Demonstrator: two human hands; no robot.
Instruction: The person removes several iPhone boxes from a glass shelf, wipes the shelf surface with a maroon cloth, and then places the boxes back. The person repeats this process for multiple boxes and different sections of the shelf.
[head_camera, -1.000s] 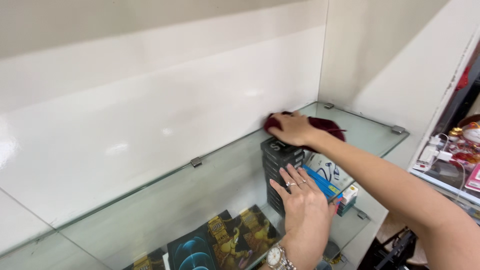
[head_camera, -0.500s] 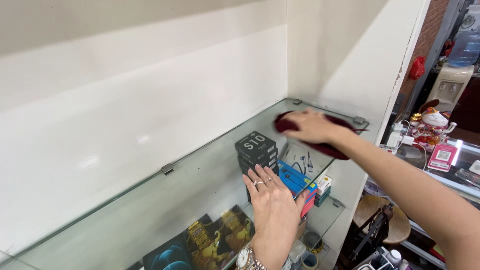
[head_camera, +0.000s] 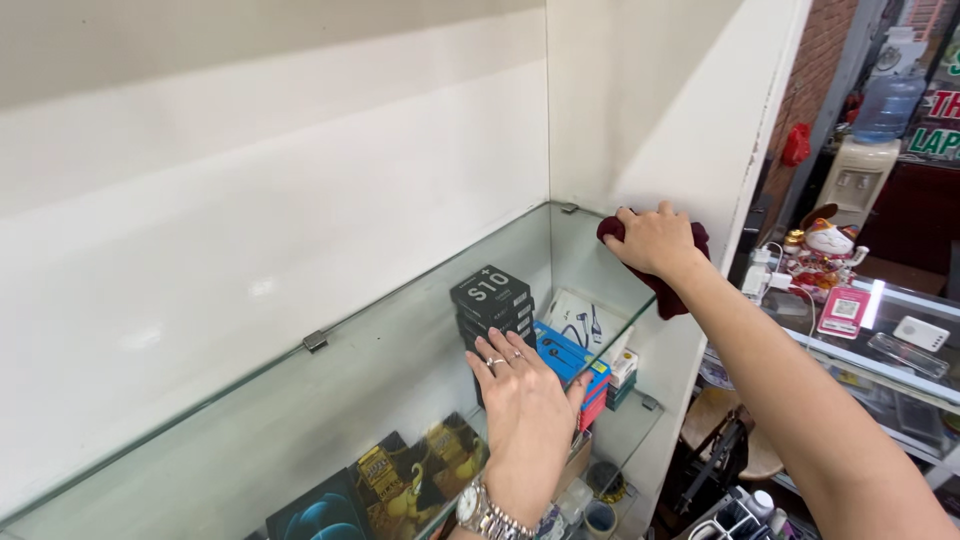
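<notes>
Right hand (head_camera: 655, 240): presses a dark red cloth (head_camera: 672, 290) on the glass shelf's (head_camera: 330, 400) far right corner.
Left hand (head_camera: 525, 400): flat, fingers spread, on the glass.
Below: stacked black boxes (head_camera: 492, 297), blue package (head_camera: 565, 355).

Your right hand (head_camera: 655, 240) presses a soft, matt dark red cloth (head_camera: 680, 292) at the right of the frame onto a clear, glossy glass shelf (head_camera: 330, 400). Your left hand (head_camera: 525, 400) rests on that smooth glass, above matt black cardboard boxes (head_camera: 492, 295). The small clip (head_camera: 316, 341) looks like metal.

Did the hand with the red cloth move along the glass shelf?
Yes. The right hand slid the red cloth toward the shelf's right end, past the black boxes.
</notes>
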